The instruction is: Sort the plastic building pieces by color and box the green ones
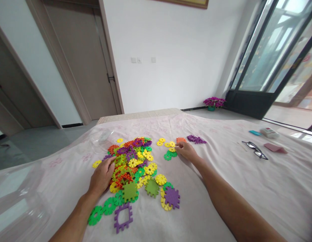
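Note:
A heap of flat plastic building pieces (132, 161) in yellow, green, orange and purple lies on a pale pink sheet (221, 174). My left hand (101, 176) rests at the heap's left edge, fingers curled against the pieces. My right hand (186, 150) reaches to a small sorted group beyond the heap, fingertips pinched at an orange piece (181, 139) next to yellow discs (168, 144). A purple cluster (196, 138) lies just right of it. A purple square frame (123, 217) and green rings (102, 210) lie nearest me.
Black glasses (255, 150), a dark red card (274, 148) and a small white box (269, 132) lie on the sheet at right. Clear plastic containers (17, 198) stand at left. A door, a flower pot (213, 102) and glass sliding doors stand beyond.

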Demonstrator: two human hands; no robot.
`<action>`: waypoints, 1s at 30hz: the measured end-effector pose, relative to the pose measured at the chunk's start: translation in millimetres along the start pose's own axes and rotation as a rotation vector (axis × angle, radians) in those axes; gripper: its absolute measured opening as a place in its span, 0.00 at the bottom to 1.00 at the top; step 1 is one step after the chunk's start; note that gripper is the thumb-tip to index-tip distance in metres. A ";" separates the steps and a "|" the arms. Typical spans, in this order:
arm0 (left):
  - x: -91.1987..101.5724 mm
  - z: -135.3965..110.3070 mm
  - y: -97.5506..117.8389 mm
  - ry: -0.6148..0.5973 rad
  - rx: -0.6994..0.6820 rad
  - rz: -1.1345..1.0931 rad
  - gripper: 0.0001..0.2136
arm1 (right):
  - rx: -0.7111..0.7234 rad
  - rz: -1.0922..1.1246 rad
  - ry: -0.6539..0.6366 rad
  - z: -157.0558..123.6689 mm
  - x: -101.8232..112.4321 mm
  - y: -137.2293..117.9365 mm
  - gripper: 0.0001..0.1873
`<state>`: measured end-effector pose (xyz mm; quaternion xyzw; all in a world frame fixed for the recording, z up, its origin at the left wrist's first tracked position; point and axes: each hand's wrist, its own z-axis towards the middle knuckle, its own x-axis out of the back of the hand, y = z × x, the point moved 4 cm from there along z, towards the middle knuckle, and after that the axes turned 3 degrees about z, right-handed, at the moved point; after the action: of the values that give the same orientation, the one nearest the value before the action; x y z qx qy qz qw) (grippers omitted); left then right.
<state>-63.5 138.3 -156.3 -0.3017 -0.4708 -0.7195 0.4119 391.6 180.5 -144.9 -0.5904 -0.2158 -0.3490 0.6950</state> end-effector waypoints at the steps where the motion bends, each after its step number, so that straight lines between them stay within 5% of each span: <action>1: -0.3 0.1 -0.3 -0.003 -0.002 -0.002 0.20 | 0.004 -0.020 0.010 -0.4 -0.7 -1.4 0.19; 5: -0.6 0.5 -0.2 -0.009 -0.011 -0.006 0.21 | 0.017 -0.145 -0.020 -2.2 -4.3 -8.1 0.28; 9: -0.9 0.4 -0.4 -0.011 -0.007 -0.012 0.20 | 0.005 -0.241 -0.055 -2.7 -7.7 -11.8 0.20; 15: -0.8 0.5 -1.0 -0.009 0.002 -0.021 0.20 | -0.093 -0.310 0.059 -0.2 -11.9 -19.2 0.15; 30: 1.9 0.0 2.8 0.005 0.007 0.012 0.21 | 0.292 -0.370 0.042 -15.1 -20.3 -42.8 0.17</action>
<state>-62.0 137.1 -153.6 -0.3013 -0.4706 -0.7162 0.4182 344.8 168.0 -133.8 -0.4268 -0.3539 -0.4478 0.7015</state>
